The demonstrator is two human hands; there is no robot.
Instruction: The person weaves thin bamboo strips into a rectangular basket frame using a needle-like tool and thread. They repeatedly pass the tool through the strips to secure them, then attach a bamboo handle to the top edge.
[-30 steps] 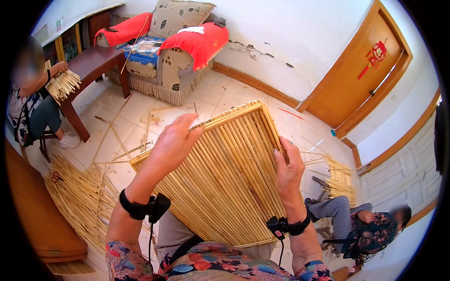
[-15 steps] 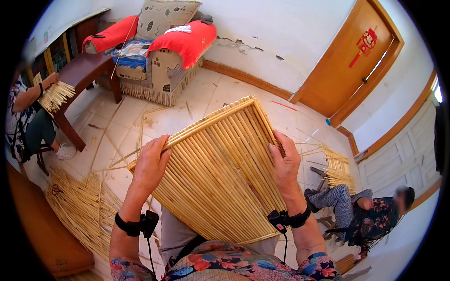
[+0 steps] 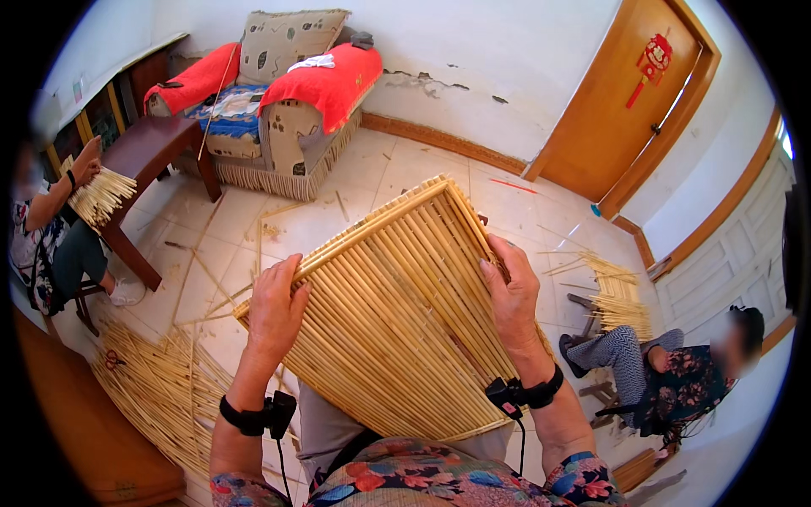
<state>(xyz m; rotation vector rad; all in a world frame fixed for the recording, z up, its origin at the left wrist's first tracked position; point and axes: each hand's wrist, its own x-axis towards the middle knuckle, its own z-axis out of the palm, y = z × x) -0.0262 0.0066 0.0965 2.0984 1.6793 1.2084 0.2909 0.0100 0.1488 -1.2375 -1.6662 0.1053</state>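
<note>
A large panel of pale yellow reeds (image 3: 384,325), laid side by side inside a reed-edged frame, leans over my lap with one corner pointing away from me. My left hand (image 3: 277,308) grips its upper left edge, thumb on the near face and fingers wrapped behind. On the right edge, below the far corner, my right hand (image 3: 512,291) holds it the same way. The fingertips behind the panel are hidden. Each of my wrists wears a black strap with a small cabled box.
Loose reeds (image 3: 169,389) with scissors (image 3: 112,360) cover the floor at left. Two people sit nearby; the left one holds a reed bundle (image 3: 103,196) by a brown table (image 3: 156,139). An armchair (image 3: 296,139) stands behind; more reeds (image 3: 621,296) lie right.
The view has shifted slightly. My hands keep their hold on the reed panel, which has hardly moved. The person at left has raised a hand above the reed bundle.
</note>
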